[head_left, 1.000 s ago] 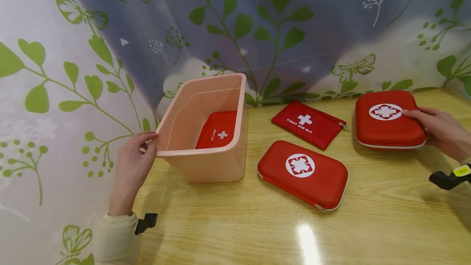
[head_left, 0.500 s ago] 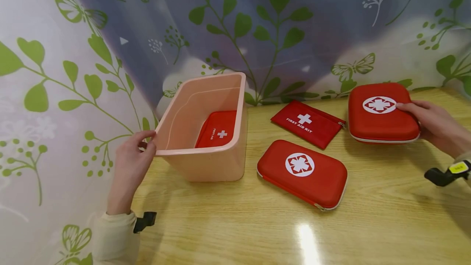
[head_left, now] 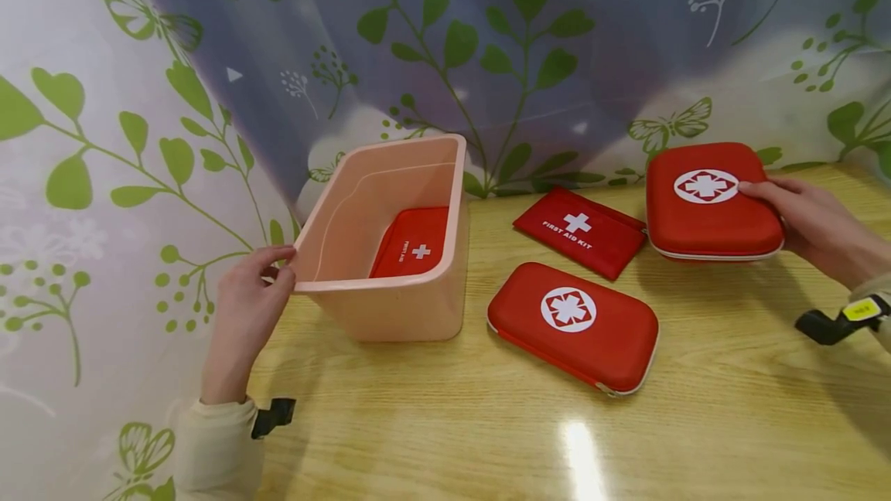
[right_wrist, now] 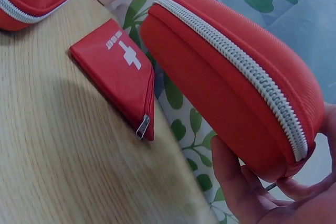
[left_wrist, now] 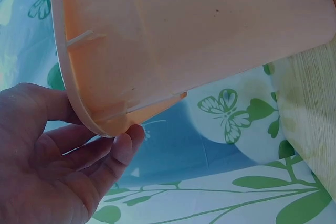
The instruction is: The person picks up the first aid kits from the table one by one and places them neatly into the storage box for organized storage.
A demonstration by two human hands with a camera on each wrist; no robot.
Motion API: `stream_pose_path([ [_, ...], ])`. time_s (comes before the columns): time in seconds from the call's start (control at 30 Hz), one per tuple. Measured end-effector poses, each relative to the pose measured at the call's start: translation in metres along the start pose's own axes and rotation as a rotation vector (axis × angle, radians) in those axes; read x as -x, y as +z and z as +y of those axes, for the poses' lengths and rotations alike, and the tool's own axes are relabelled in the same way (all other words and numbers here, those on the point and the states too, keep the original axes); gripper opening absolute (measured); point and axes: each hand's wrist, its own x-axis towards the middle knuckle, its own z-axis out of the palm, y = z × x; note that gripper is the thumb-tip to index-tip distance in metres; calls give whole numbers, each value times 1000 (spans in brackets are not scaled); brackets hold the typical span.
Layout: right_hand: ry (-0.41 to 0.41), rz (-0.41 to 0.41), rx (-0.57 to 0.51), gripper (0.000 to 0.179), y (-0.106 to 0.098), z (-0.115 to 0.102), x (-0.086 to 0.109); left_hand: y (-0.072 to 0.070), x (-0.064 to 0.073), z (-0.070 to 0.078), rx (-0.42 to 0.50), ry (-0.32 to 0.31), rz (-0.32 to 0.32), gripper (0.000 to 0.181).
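Note:
My right hand [head_left: 821, 226] grips the right end of a square red first aid case [head_left: 713, 215], thumb on top and fingers beneath. The case is held above the table; its white zipper [right_wrist: 247, 72] shows in the right wrist view. My left hand [head_left: 250, 296] pinches the near left corner of a pink plastic bin [head_left: 411, 311] by its rim, fingers curled over it in the left wrist view. Inside the bin lies a red first aid pouch [head_left: 411, 242]. A flat red first aid kit pouch [head_left: 581, 230] and an oblong red first aid case [head_left: 574, 331] lie between bin and right hand.
The wooden table [head_left: 431, 424] runs up to a patterned cloth backdrop [head_left: 592, 60] behind the bin. More of that printed cloth [head_left: 104, 292] hangs close along the left side.
The right hand has lifted the square case off the table and carried it a little to the left. The left hand stays on the bin's rim.

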Motion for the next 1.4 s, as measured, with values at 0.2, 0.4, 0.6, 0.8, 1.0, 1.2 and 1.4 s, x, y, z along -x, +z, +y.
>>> stream_pose_path([
  [0.2,-10,-13,-66,91,5,-7,1,0,0,0,10,-5,-5,32],
  [0.4,-23,31,-107,97,11,-14,1,-1,0,1,9,9,7,31],
  [0.6,-22,60,-130,105,15,-18,1,-1,1,1,22,10,12,32],
  [0.8,-20,47,-169,104,18,-22,3,-1,2,1,25,7,14,32],
  [1.0,-33,16,-215,98,22,-28,5,0,2,0,20,12,16,31],
  [1.2,-45,16,-209,94,25,-33,6,0,2,0,19,13,18,31],
  [1.4,-58,0,-231,89,30,-38,9,0,2,0,15,15,17,31],
])
